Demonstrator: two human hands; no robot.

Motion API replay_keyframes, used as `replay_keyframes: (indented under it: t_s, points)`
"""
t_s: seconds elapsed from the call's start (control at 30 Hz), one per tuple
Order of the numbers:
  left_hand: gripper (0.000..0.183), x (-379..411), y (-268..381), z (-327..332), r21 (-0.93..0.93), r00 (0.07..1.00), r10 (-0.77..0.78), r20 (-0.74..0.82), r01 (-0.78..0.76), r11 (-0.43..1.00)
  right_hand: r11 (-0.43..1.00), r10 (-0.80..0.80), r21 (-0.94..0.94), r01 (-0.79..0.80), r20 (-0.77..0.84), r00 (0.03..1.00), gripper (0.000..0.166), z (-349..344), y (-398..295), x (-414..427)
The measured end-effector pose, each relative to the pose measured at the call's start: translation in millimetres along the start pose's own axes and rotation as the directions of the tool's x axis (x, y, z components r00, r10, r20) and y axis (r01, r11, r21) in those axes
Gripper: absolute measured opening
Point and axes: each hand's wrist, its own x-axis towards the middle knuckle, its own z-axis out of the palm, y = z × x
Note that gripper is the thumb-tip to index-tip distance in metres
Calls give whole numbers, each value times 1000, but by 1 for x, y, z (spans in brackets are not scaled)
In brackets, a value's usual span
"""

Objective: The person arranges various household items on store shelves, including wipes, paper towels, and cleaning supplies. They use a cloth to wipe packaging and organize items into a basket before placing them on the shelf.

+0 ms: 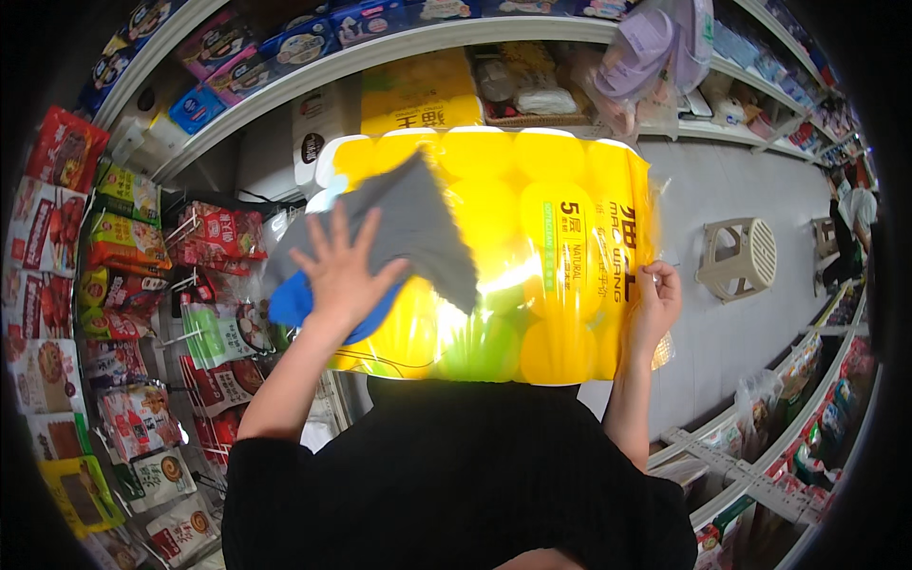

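A large yellow plastic-wrapped pack of paper rolls (491, 221) lies before my chest, its printed face up. On its left part rests a grey cloth (420, 221) with a jagged edge, and a blue cloth part (292, 299) shows below it. My left hand (349, 274) presses flat on the cloth with its fingers spread. At the pack's right end, my right hand (657, 296) grips the plastic wrap with bent fingers. What bears the pack's weight underneath is hidden.
Hanging food packets (221, 235) crowd the left side. A curved white shelf (427, 39) holds boxed goods ahead, with bagged purple slippers (638, 53) hanging from it. A beige plastic stool (741, 256) stands on the grey floor at right. A person (848, 228) is at the far right.
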Motion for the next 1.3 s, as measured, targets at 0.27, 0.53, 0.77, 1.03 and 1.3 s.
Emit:
replay_keyframes:
  t_s: [0.27, 0.53, 0.77, 1.03, 1.3]
  points:
    - [63, 23, 56, 15, -114, 929, 327, -172, -348, 931, 963, 67, 256, -89, 92, 994, 8, -4, -1, 10]
    - [56, 111, 206, 5, -173, 778, 573, -257, -620, 765, 926, 133, 343, -158, 97, 986, 12, -3, -26, 8]
    - [54, -8, 194, 5, -346, 295, 887, -355, -923, 169, 827, 113, 548, -120, 48, 992, 16, -73, -26, 41]
    - [46, 44, 195, -4, -244, 304, 871, -387, -944, 222, 874, 144, 438, -210, 179, 973, 15, -82, -44, 53]
    - [51, 127, 278, 3, -177, 678, 665, -313, -729, 661, 882, 110, 427, -199, 226, 968, 14, -69, -44, 49]
